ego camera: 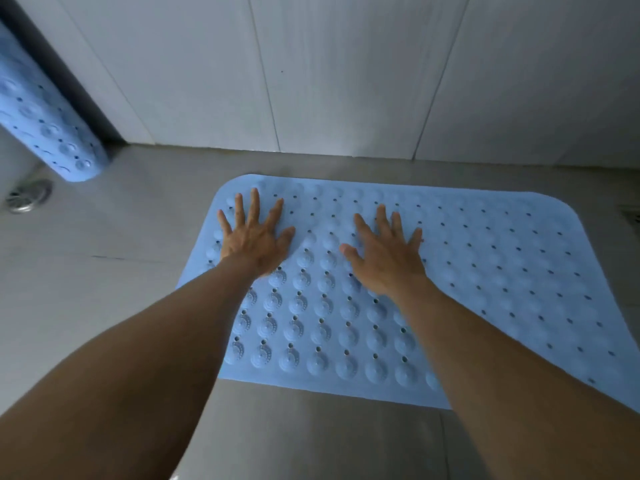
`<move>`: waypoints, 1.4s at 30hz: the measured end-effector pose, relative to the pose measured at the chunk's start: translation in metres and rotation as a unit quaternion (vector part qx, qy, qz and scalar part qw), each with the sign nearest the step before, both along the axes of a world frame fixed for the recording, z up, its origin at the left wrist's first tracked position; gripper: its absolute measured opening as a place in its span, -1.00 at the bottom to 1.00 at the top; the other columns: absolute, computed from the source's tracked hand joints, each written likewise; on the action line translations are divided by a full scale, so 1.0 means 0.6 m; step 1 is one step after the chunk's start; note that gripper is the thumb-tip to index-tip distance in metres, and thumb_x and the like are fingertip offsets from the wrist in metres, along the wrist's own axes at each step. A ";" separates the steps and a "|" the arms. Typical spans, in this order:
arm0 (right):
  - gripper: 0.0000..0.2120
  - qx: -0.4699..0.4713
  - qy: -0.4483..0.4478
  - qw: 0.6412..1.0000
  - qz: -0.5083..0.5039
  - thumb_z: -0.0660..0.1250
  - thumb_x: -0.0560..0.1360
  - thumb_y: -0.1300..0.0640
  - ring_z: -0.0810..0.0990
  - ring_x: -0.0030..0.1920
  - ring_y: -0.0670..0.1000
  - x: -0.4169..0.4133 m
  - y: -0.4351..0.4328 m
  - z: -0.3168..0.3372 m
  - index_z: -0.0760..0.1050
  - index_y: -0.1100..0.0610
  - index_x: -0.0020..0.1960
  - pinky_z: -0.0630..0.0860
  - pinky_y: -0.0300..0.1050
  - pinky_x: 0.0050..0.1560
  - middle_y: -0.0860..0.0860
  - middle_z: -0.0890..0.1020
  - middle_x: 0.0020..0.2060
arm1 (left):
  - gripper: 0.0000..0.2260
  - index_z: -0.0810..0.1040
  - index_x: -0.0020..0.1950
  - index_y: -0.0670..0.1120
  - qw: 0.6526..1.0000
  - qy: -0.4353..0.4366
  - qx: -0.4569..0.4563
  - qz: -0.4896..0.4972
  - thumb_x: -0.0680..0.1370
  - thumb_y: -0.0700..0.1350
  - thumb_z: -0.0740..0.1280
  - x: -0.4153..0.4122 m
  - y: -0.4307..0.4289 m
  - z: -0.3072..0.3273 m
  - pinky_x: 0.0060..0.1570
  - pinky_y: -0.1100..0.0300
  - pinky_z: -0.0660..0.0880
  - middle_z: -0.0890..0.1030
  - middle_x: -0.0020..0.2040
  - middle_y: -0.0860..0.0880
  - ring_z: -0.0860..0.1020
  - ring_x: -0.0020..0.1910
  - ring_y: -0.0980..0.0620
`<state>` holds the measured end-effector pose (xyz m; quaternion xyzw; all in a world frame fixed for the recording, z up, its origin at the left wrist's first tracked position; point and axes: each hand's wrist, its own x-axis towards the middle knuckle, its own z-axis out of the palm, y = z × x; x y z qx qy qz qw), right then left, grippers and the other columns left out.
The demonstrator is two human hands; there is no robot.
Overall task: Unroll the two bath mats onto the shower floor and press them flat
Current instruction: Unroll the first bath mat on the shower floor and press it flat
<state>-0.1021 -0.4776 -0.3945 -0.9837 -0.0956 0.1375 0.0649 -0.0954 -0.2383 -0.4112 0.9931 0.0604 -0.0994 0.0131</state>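
Mat (485, 271) unrolled centre frame; left hand (256, 237) and right hand (384, 254) splayed flat, pressing it, gripping nothing; roll (45, 116) upper left not yet unrolled.

A single head-worn camera is looking forward and down from just above the unrolled mat (485, 271), sitting close over its near edge and facing the tiled wall (346, 81) beyond it.
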 end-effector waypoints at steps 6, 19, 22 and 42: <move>-0.29 -0.018 -0.012 0.999 0.031 -0.26 0.57 -0.41 -0.30 0.59 0.18 0.064 0.090 -0.022 -0.21 -0.11 0.63 -0.27 0.47 0.45 0.05 -0.25 0.61 | -0.36 0.20 0.52 0.25 0.996 -0.084 0.006 -0.039 0.50 0.45 -0.10 0.030 0.040 0.001 0.42 -0.16 0.13 0.27 0.47 -0.11 0.20 0.46 -0.17; -0.39 0.004 -0.016 1.000 0.025 -0.23 0.60 -0.34 -0.23 0.61 0.10 0.087 0.139 -0.042 -0.26 -0.23 0.60 -0.25 0.40 0.49 -0.01 -0.20 0.62 | -0.28 -0.22 0.59 0.28 0.999 -0.025 -0.029 -0.019 0.47 0.49 -0.22 0.049 0.056 -0.025 0.48 -0.34 -0.19 -0.18 0.64 0.02 -0.20 0.60 -0.19; -0.41 0.004 -0.009 1.000 0.018 -0.24 0.61 -0.32 -0.26 0.60 0.10 0.088 0.137 -0.039 -0.27 -0.23 0.59 -0.28 0.38 0.49 0.00 -0.22 0.62 | -0.29 -0.20 0.58 0.30 0.999 -0.036 -0.031 -0.019 0.47 0.50 -0.21 0.051 0.056 -0.023 0.48 -0.34 -0.16 -0.12 0.64 0.02 -0.15 0.60 -0.20; -0.45 0.218 0.045 0.974 -0.046 0.06 0.69 -0.07 -0.05 0.61 -0.01 0.040 -0.023 0.032 0.07 0.04 0.63 -0.10 -0.03 0.56 0.03 0.06 0.62 | -0.30 -0.20 0.63 0.07 0.994 0.055 0.087 -0.043 0.56 0.37 -0.24 0.055 0.005 0.028 0.40 -0.47 -0.25 -0.24 0.63 -0.06 -0.25 0.59 -0.22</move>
